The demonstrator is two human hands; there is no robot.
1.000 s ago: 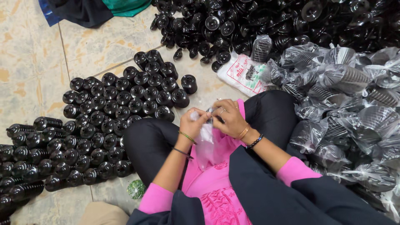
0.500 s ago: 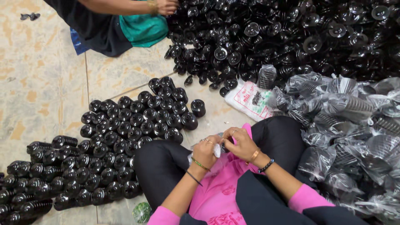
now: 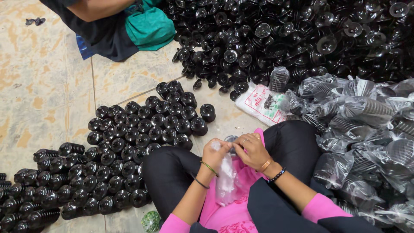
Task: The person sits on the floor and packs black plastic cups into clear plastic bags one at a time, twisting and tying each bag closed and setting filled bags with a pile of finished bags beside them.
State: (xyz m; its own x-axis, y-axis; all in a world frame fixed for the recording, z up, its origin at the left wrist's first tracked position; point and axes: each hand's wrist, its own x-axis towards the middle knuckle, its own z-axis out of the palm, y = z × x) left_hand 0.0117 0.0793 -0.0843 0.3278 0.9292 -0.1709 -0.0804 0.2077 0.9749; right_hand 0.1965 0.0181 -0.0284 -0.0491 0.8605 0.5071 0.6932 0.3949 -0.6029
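Person seated cross-legged on tiled floor (image 3: 39,86), viewed from above. Left hand (image 3: 214,154) and right hand (image 3: 252,149) meet over the lap, touching at the fingertips. Both sets of fingers are pinched together on the top of a clear plastic bag (image 3: 226,179), which hangs down between the forearms against the pink garment. A small dark part (image 3: 231,140) shows just above the hands, mostly hidden by them; whether it is held cannot be told.

Surroundings:
- To the person's left: upright black ribbed rubber parts (image 3: 142,125) standing in close rows on the floor, touching one another, running down to the left edge.
- Across the top: a large loose heap of black parts (image 3: 293,39), unsorted, many lying mouth-up.
- To the right: a pile of bagged parts (image 3: 366,125) in clear plastic, pressed against the person's right knee.
- Between heap and knee: a white printed packet (image 3: 263,103) lying flat.
- Upper left: another person's clothing, dark with a green cloth (image 3: 148,28).
- Near the left knee, bottom edge: a small green object (image 3: 151,221), kind unclear.
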